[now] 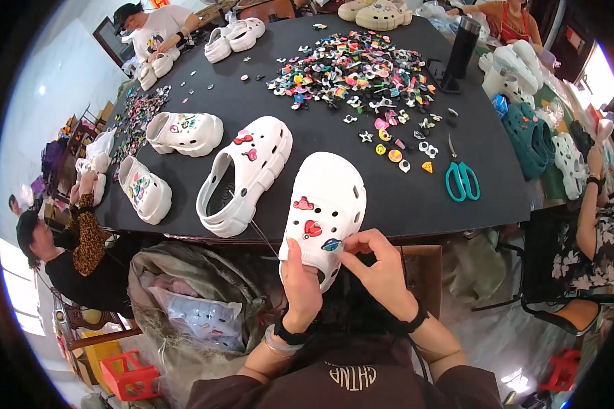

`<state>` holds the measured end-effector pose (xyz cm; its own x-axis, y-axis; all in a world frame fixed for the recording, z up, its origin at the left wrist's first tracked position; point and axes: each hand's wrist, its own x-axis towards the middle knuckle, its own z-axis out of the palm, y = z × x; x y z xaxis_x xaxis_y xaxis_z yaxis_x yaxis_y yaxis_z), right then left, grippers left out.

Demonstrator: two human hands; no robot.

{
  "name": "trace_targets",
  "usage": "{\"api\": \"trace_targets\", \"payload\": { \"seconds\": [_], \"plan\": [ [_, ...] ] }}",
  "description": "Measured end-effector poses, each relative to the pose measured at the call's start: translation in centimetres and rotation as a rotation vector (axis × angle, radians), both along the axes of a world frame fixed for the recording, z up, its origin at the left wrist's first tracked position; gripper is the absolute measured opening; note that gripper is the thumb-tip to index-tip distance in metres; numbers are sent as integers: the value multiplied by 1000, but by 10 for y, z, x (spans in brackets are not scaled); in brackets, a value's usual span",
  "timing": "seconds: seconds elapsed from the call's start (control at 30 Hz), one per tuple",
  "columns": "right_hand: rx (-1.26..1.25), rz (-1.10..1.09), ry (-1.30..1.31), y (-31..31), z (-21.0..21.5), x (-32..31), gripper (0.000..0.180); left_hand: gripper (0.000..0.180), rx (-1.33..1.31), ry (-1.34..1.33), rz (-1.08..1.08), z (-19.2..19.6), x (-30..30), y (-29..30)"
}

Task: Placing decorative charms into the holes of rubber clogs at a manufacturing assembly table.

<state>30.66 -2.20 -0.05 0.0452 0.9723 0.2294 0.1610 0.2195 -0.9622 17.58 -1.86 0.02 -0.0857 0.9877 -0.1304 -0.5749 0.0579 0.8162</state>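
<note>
A white clog (329, 178) is tilted up at the table's near edge, toe pointing away from me. My left hand (301, 290) grips its heel end, thumb along the outside and fingers partly hidden inside. My right hand (383, 271) pinches the edge of a blue-green planet-shaped shoe charm (331, 245) against the clog's upper. Whether its stem sits fully in a hole cannot be told. A red heart charm (312, 229) and a pinkish-red charm (303, 203) are also on the upper. Left of it stands another white clog (269, 153) bearing red charms.
Loose charms (355, 65) form a large heap on the dark table (416, 204). Teal-handled scissors (462, 180) lie right, with a black bottle (463, 48) beyond. Decorated white clogs (145, 191) stand left. Several people work around the table; a plastic-wrapped package (205, 320) is below.
</note>
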Motion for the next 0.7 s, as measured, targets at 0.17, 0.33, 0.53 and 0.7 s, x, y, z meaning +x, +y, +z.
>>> {"api": "trace_targets", "payload": {
  "seconds": [0.17,0.33,0.53,0.7],
  "plan": [
    [53,-54,-51,-1,-1,-8,24,48,-4,30,18,-5,3,-1],
    [120,-96,-186,4,-3,-10,20,49,5,17,32,-7,4,0],
    [149,-136,-255,5,-3,-14,21,47,22,57,28,-3,6,1],
    [108,-129,-277,5,-5,-19,24,44,-7,49,56,-6,6,1]
  ]
}}
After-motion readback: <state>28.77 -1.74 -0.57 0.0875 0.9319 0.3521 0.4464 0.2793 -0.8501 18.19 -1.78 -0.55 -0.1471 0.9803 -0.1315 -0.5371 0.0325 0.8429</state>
